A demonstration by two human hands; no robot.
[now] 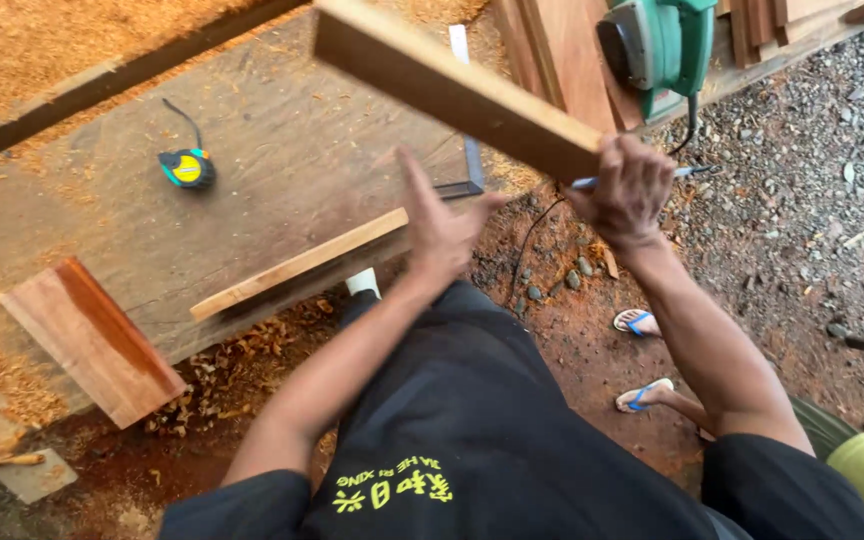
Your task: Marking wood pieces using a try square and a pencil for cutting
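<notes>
From the head view, I look down on my own two arms over a dusty workbench (282, 130) strewn with sawdust. My right hand (630, 190) is closed in a fist around the near end of a long wooden batten (457, 92), and it also seems to pinch a thin blue pen or pencil (687, 172) that pokes out to the right. The batten is raised off the bench: its long axis runs from the right hand up and away to the left, ending high over the bench top. So the stick lies wholly on the far-left side of the gripping hand, and the right hand is the only one on it.

My left hand (442, 225) is open, fingers spread and thumb out, blurred, hovering below the batten and not touching it. It sits just above the near end of a second, paler strip of wood (297, 265) that lies flat along the bench edge; I cannot tell whether it brushes that strip.

Further left a yellow and teal tape measure (187, 168) rests on the bench, well apart from both hands. A reddish board (92, 340) leans at the bench's near corner. A green electric planer (657, 45) sits on stacked planks beyond the right hand. Another person's feet in blue sandals (642, 360) stand on the gravel.
</notes>
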